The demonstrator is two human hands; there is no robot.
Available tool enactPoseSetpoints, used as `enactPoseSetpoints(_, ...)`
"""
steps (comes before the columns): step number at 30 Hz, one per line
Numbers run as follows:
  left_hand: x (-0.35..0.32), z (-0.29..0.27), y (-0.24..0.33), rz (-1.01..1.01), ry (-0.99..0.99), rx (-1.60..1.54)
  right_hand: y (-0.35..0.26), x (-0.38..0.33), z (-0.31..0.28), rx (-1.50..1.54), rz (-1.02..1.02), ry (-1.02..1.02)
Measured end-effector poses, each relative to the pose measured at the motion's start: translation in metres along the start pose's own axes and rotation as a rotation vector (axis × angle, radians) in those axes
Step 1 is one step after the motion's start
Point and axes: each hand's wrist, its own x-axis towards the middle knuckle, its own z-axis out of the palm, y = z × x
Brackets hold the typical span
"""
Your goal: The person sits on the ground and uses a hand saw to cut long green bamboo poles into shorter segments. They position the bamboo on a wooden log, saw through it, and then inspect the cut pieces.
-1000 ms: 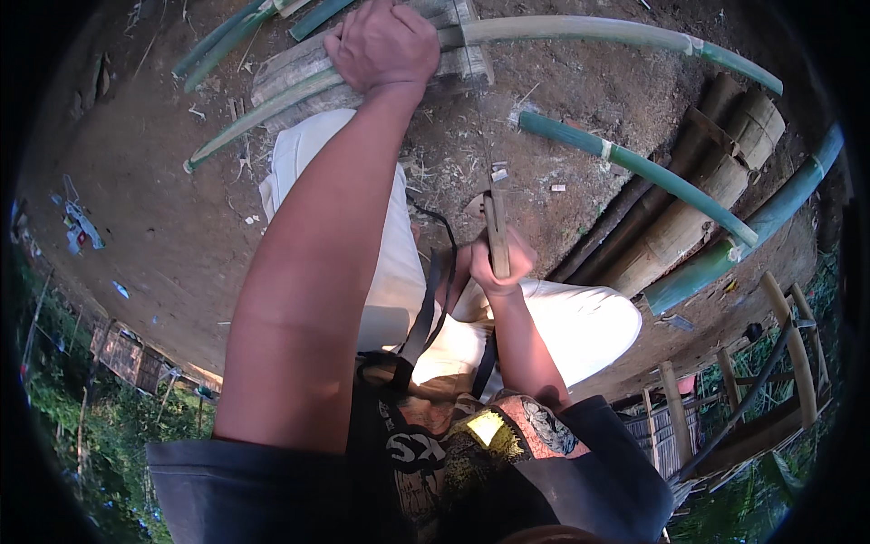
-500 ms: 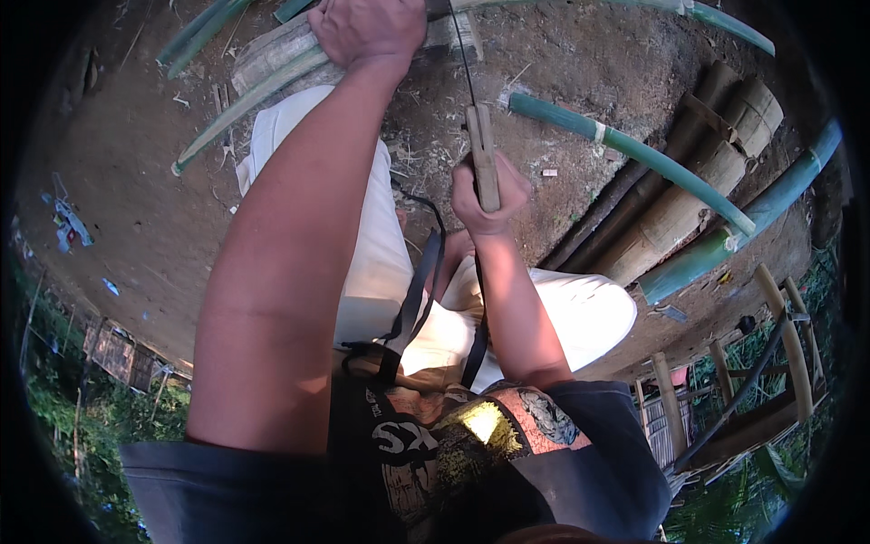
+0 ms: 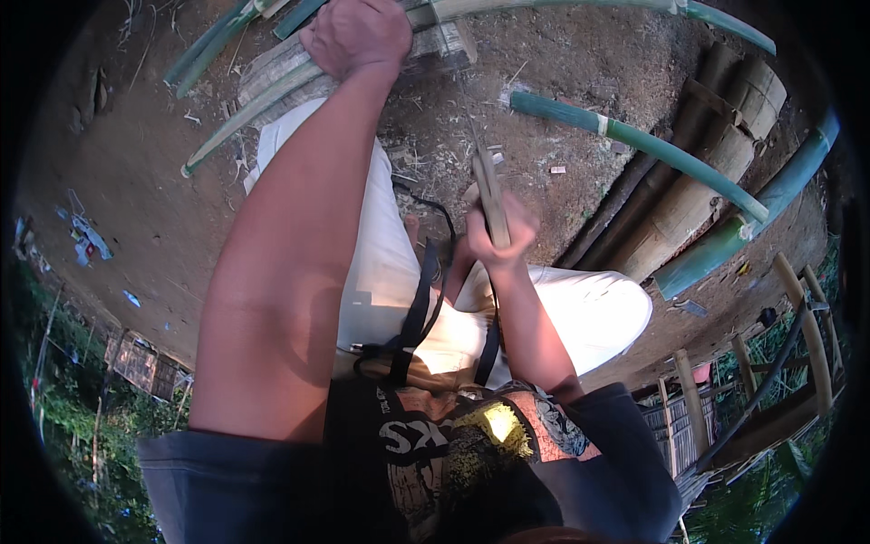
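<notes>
At the top of the view my left hand (image 3: 361, 38) is closed over a long green bamboo pole (image 3: 249, 113), pressing it on a split, weathered bamboo log (image 3: 288, 68). My right hand (image 3: 507, 227) is wrapped round the wooden handle of a saw (image 3: 490, 195), in front of my right knee. The saw's thin blade is seen edge-on and blurred, running from the handle up toward the pole just right of my left hand. Where the blade meets the pole is hard to make out.
Right of my hands lies a cut green bamboo length (image 3: 634, 140), its lower end on a thicker green bamboo (image 3: 698, 263). Beside them are big dry bamboo logs (image 3: 693, 204). More green bamboo (image 3: 213, 41) lies at the upper left. A bamboo frame (image 3: 797, 335) stands at the lower right.
My right hand has drawn the saw back toward my body, and its handle sits lower. My left hand stays on the bamboo pole. The whole view has shifted slightly.
</notes>
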Motion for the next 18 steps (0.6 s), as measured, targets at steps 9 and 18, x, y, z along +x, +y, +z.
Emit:
enactPoseSetpoints(9,0.008,-0.023,0.012,-0.123,-0.268,0.102,-0.022,0.016,-0.039,-0.006,0.051,-0.058)
enactPoseSetpoints(18,0.004,-0.023,0.002,0.089,-0.261,0.001,-0.054,0.001,-0.043,-0.009,0.123,-0.072)
